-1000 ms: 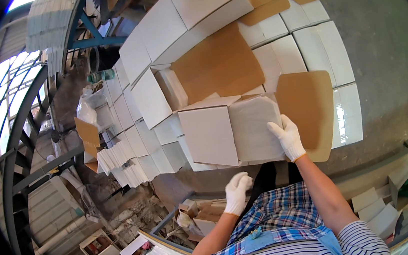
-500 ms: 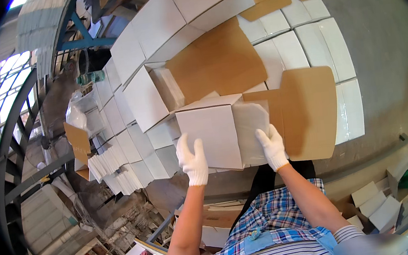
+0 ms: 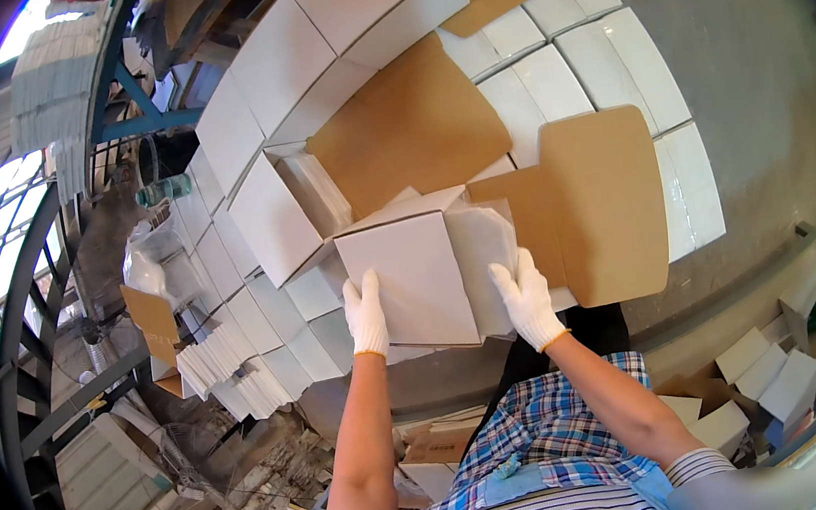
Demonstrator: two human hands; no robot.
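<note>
In front of me is a white cardboard box (image 3: 403,281), its right end open. A pack in cloudy clear plastic (image 3: 486,258) sticks out of that end, partly inside the box. My left hand (image 3: 366,316), in a white knit glove, grips the box's left side with the thumb on its near face. My right hand (image 3: 526,304), gloved the same way, holds the pack's right edge; some of its fingertips are hidden behind the plastic. Just beyond, to the left, another white box (image 3: 275,218) lies with its open end showing similar wrapped contents.
Rows of closed white boxes (image 3: 278,43) surround the work spot. Brown cardboard sheets (image 3: 613,201) lie on them at right and behind. Flat white cartons (image 3: 229,361) are stacked at left, near a plastic bottle (image 3: 164,190). Opened cartons (image 3: 758,371) stand at lower right.
The view has shifted, so most of the scene sits further left. Both hands keep their hold on the box and the pack, which looks about as far out as before.
</note>
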